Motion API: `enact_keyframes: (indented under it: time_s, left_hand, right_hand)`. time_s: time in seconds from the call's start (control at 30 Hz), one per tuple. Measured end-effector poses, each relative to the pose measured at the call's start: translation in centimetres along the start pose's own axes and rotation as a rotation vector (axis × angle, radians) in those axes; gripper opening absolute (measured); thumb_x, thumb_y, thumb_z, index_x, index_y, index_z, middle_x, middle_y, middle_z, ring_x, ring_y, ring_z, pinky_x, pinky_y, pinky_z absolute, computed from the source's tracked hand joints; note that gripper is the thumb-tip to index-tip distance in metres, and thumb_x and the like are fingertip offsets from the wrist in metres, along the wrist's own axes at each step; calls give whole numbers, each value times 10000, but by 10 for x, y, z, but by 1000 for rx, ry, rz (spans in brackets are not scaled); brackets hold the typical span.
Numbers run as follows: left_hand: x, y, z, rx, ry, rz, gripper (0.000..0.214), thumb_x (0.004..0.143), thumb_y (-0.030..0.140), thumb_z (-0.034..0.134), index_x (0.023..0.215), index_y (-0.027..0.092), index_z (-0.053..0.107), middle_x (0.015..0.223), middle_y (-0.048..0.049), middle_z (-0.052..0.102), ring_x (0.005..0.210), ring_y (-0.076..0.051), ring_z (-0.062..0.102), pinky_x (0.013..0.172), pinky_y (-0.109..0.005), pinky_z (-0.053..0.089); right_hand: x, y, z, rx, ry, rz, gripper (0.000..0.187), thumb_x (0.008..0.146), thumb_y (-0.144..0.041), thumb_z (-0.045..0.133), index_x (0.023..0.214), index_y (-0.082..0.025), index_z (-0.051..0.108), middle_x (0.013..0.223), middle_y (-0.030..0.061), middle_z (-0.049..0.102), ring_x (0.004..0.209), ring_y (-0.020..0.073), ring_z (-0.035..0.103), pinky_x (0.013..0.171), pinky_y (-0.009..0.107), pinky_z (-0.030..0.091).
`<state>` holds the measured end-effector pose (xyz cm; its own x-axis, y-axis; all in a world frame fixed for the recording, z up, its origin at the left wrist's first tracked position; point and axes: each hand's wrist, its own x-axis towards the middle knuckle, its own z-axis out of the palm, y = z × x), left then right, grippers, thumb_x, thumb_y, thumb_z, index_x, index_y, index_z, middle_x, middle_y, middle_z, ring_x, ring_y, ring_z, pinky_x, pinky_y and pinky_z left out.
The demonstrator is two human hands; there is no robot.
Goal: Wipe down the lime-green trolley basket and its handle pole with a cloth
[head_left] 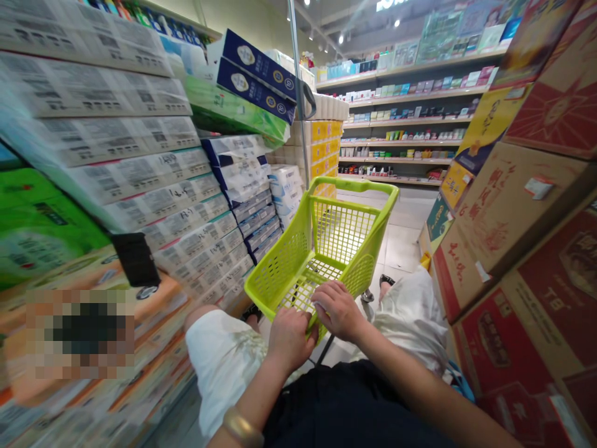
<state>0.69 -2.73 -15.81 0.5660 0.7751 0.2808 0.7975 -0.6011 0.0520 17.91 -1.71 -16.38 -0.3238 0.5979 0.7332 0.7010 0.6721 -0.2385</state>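
My left hand (290, 339) and my right hand (338, 310) both curl over the near rim of a lime-green plastic mesh shopping trolley basket (338, 230). The fingers of each hand hook around the rim, side by side. The basket holds nothing that I can see. A gold bangle (242, 428) circles my left wrist. Below my hands, white shorts or a white skirt (224, 354) covers my legs, and the lower part of the trolley is mostly hidden.
Tall stacks of wrapped tissue packs (125, 143) line the left of the aisle, and printed cardboard cartons (508, 211) rise close on the right. A metal pole (296, 81) stands behind the trolley. Store shelves (401, 118) stand beyond the tiled floor (396, 246).
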Motion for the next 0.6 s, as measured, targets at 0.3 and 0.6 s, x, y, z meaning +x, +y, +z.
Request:
enact_keyframes:
  time_s: [0.3,0.6]
  left_hand:
    - [-1,-1,4,-9,83,12,126,770,305,592,708,196,605,687,-59,644,706,-224,586,666,-354,368]
    - [-3,-1,3,-12,113,51,165,805,266,562,652,205,568,637,-21,634,665,-196,566,651,-345,325]
  right_hand:
    - [1,-14,7,-9,54,93,151,885,-150,470,895,-214,606,881,52,641,904,211,523,891,374,385]
    - [9,15,-3,-67,75,102,141,905,-158,468,901,-203,601,870,54,646,876,203,532,841,349,389]
